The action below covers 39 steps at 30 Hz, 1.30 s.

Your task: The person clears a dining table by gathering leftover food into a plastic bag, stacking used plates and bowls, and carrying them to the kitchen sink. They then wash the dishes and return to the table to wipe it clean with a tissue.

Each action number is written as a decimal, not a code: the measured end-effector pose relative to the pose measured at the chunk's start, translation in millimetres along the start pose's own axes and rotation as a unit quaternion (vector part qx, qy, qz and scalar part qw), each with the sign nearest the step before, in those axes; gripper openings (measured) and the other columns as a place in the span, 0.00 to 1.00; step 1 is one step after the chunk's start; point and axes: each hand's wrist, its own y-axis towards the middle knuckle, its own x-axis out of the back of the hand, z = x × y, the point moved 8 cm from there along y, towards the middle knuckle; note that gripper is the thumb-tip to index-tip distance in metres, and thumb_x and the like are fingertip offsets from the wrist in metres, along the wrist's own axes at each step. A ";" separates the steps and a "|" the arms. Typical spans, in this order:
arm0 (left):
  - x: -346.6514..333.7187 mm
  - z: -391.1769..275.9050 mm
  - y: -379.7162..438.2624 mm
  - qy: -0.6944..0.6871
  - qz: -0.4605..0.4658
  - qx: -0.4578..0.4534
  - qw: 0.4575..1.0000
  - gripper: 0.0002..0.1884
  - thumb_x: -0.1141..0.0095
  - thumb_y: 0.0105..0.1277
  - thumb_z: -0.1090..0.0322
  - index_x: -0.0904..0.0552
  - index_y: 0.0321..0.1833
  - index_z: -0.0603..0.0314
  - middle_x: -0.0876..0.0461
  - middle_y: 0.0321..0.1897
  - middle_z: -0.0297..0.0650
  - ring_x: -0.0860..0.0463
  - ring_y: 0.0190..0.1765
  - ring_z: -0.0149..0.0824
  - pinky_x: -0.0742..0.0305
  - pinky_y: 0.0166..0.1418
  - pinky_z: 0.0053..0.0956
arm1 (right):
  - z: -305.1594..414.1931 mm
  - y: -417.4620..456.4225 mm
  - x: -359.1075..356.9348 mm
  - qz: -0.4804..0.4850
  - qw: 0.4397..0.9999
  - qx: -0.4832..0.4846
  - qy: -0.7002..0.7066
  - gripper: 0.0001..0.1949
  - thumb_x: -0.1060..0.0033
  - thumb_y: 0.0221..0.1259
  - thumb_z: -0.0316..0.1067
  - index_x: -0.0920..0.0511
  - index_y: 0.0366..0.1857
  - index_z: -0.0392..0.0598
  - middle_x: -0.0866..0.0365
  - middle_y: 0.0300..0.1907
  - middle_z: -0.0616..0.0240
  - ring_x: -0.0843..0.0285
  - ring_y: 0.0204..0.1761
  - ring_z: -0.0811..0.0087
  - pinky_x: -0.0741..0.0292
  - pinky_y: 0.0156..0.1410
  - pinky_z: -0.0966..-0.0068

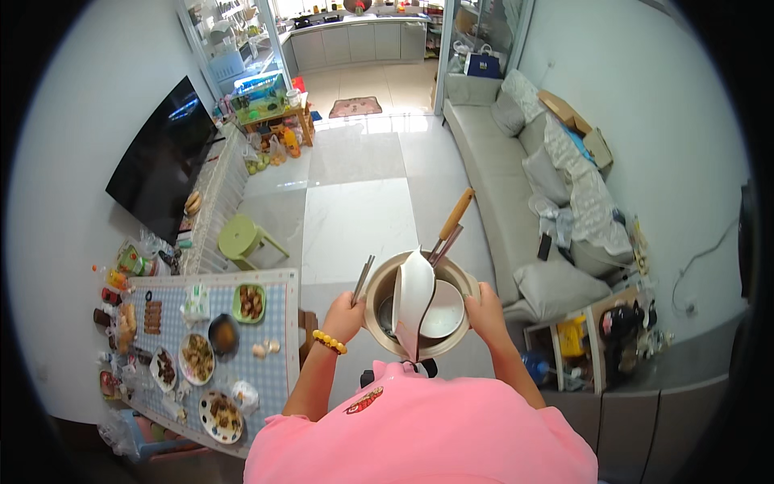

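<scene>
A large beige pot (387, 266) is held out before my chest. My left hand (346, 314) grips its left side, with thin metal chopsticks (363, 279) sticking up beside the fingers. At the opposite side my right hand (485, 308) is closed on the rim or handle. Inside the pot stand a tilted white dish (415, 290) with a dark edge and a white bowl (444, 311). A utensil with a wooden handle (456, 213) and other metal utensils lean out over the far rim. The pot's bottom is mostly hidden.
To the left is a table with a checked cloth (275, 314), bearing plates of food (197, 359) and a black bowl (224, 336). A green stool (240, 238) stands beyond it. A grey sofa (493, 175) runs along the right. Tiled floor (357, 212) leads towards kitchen cabinets (357, 45) and a mat (355, 107).
</scene>
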 end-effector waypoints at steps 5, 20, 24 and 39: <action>-19.7 -59.6 136.4 0.088 -0.005 0.004 0.996 0.15 0.50 0.67 0.61 0.26 0.34 0.72 0.21 0.27 0.52 0.21 0.31 0.45 0.28 0.37 0.37 | 0.2 149.0 18.2 -0.016 1.000 0.005 -0.011 0.16 0.49 0.56 0.35 0.27 0.44 0.35 0.21 0.41 0.39 0.22 0.45 0.42 0.27 0.51 0.56; 14.7 -161.7 559.8 0.017 -0.091 0.005 0.996 0.13 0.49 0.66 0.64 0.26 0.32 0.70 0.23 0.24 0.41 0.25 0.29 0.31 0.28 0.34 0.31 | 114.6 623.7 -44.4 0.066 0.996 0.054 0.009 0.15 0.49 0.56 0.33 0.27 0.43 0.35 0.20 0.39 0.40 0.21 0.43 0.43 0.27 0.50 0.56; 48.3 -180.9 670.3 -0.020 -0.122 0.031 0.992 0.13 0.48 0.67 0.63 0.26 0.31 0.69 0.23 0.23 0.40 0.25 0.27 0.30 0.29 0.32 0.29 | 150.2 748.8 -94.1 0.112 0.992 0.045 0.028 0.14 0.49 0.56 0.34 0.27 0.43 0.35 0.20 0.39 0.40 0.20 0.43 0.44 0.26 0.49 0.56; 107.2 -301.0 1181.0 0.026 -0.061 -0.016 0.998 0.14 0.50 0.67 0.62 0.26 0.32 0.71 0.23 0.21 0.44 0.23 0.25 0.36 0.28 0.32 0.33 | 251.4 1213.6 -170.8 0.034 0.998 0.021 0.043 0.18 0.51 0.55 0.33 0.27 0.48 0.34 0.19 0.41 0.41 0.20 0.45 0.45 0.26 0.52 0.59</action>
